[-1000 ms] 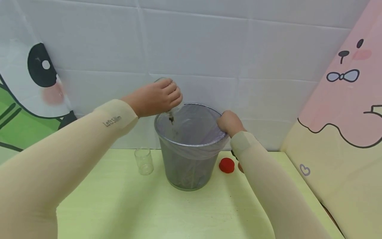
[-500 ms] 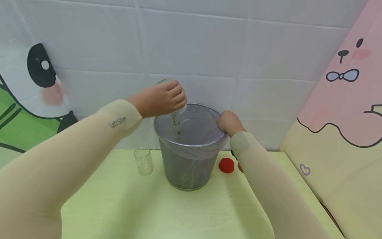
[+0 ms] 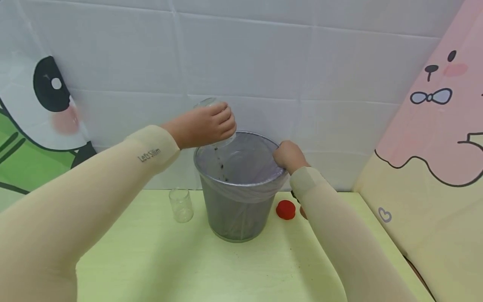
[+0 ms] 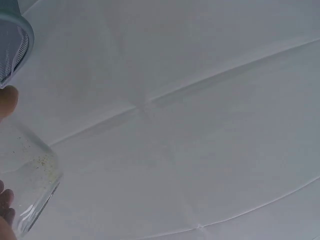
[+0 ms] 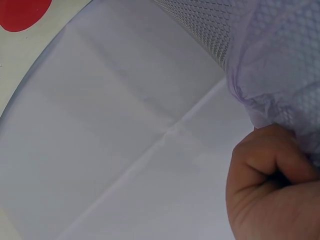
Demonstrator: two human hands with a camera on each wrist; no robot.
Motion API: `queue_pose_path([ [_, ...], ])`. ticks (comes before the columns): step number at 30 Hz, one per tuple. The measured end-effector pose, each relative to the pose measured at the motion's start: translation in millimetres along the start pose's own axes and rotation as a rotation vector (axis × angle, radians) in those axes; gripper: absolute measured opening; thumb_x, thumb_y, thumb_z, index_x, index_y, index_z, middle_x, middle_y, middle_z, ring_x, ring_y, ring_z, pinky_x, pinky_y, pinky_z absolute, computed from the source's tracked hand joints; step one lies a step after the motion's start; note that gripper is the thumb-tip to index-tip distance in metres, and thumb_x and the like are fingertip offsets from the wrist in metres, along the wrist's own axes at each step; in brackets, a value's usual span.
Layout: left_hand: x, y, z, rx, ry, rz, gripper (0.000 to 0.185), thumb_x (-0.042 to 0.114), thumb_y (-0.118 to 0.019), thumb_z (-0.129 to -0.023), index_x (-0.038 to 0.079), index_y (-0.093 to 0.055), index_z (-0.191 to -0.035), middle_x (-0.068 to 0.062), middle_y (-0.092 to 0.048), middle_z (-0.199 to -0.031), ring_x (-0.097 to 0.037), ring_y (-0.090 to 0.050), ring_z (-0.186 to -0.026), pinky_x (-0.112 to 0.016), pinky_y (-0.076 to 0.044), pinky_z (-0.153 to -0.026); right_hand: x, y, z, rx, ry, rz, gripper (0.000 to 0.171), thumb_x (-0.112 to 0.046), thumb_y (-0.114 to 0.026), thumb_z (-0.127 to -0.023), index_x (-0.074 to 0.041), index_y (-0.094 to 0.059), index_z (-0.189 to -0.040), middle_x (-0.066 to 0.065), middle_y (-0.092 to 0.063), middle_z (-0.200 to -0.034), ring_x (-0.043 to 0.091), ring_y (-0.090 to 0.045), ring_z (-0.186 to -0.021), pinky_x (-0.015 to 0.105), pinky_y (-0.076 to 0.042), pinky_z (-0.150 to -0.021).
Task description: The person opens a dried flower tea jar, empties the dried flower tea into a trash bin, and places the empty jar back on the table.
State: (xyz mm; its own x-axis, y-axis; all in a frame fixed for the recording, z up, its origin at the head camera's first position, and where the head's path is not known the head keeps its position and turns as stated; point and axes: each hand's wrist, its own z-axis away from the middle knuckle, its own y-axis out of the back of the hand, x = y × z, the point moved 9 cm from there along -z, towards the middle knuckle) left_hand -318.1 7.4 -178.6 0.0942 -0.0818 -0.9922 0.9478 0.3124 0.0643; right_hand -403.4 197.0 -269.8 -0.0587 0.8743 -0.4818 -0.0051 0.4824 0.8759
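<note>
My left hand (image 3: 209,126) grips a clear glass jar (image 4: 37,170), tipped mouth-down over the left part of the waste bin (image 3: 235,214). Small dark bits (image 3: 221,166) fall from it into the bin. Specks cling inside the jar near its base in the left wrist view. The bin is grey mesh, lined with a thin purplish bag (image 3: 253,193) folded over the rim. My right hand (image 3: 291,156) holds the bin's right rim together with the liner. In the right wrist view its fingers (image 5: 267,152) are curled on the bag.
A clear drinking glass (image 3: 182,206) stands left of the bin. To the right lies a red lid (image 3: 286,209), with a brownish round object (image 3: 303,212) partly hidden by the right sleeve. Crumbs dot the pale green table (image 3: 211,274); a white sheet (image 3: 241,63) hangs behind.
My left hand has shifted slightly right with the jar, then stayed almost still. Falling bits, clumped earlier, now drop in a thin line. My right hand keeps its place on the rim.
</note>
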Motion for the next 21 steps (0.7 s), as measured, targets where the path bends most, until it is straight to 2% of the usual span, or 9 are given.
queue_pose_path([
  [5,-4.6,0.1,-1.5,-0.004,0.002,-0.014,0.04,0.015,-0.062,-0.101,0.002,-0.053,-0.137,-0.019,-0.06,-0.128,-0.038,-0.055,-0.117,-0.046,-0.04,-0.106,1.2,1.5,-1.3,0.0,0.005,-0.009,0.02,-0.004,-0.039,-0.096,-0.004,-0.054,-0.082,0.018,-0.059,-0.099,0.028,-0.051,-0.082,0.04,-0.048,-0.078],
  [8,-7.8,1.3,-2.0,0.006,0.007,-0.008,0.039,0.013,-0.061,-0.1,0.001,-0.054,-0.136,-0.019,-0.06,-0.128,-0.038,-0.055,-0.117,-0.046,-0.04,-0.106,1.7,2.2,-2.2,0.004,0.007,-0.009,0.02,-0.004,-0.039,-0.095,-0.005,-0.052,-0.08,0.018,-0.059,-0.099,0.028,-0.05,-0.082,0.04,-0.047,-0.077],
  [13,-12.2,4.1,0.0,0.018,0.018,-0.012,0.038,0.012,-0.06,-0.099,0.0,-0.054,-0.135,-0.02,-0.06,-0.127,-0.039,-0.055,-0.117,-0.046,-0.04,-0.107,1.4,1.6,-1.5,-0.004,0.006,-0.01,0.021,-0.004,-0.038,-0.095,-0.003,-0.055,-0.083,0.018,-0.061,-0.102,0.029,-0.052,-0.084,0.042,-0.049,-0.08],
  [18,-13.3,3.2,0.4,0.011,0.011,-0.02,0.04,0.011,-0.06,-0.098,0.0,-0.053,-0.135,-0.02,-0.059,-0.127,-0.039,-0.055,-0.117,-0.047,-0.039,-0.105,2.3,2.3,-2.0,-0.004,-0.007,-0.022,0.022,-0.004,-0.038,-0.096,-0.003,-0.056,-0.083,0.017,-0.06,-0.098,0.028,-0.052,-0.082,0.041,-0.049,-0.077],
  [21,-18.1,5.4,0.6,0.028,0.014,0.0,0.037,0.009,-0.059,-0.098,-0.001,-0.054,-0.133,-0.02,-0.06,-0.126,-0.039,-0.055,-0.115,-0.046,-0.04,-0.105,4.1,0.6,-1.9,-0.022,-0.024,-0.031,0.023,-0.004,-0.038,-0.096,0.0,-0.059,-0.089,0.019,-0.061,-0.103,0.029,-0.054,-0.085,0.041,-0.049,-0.078],
])
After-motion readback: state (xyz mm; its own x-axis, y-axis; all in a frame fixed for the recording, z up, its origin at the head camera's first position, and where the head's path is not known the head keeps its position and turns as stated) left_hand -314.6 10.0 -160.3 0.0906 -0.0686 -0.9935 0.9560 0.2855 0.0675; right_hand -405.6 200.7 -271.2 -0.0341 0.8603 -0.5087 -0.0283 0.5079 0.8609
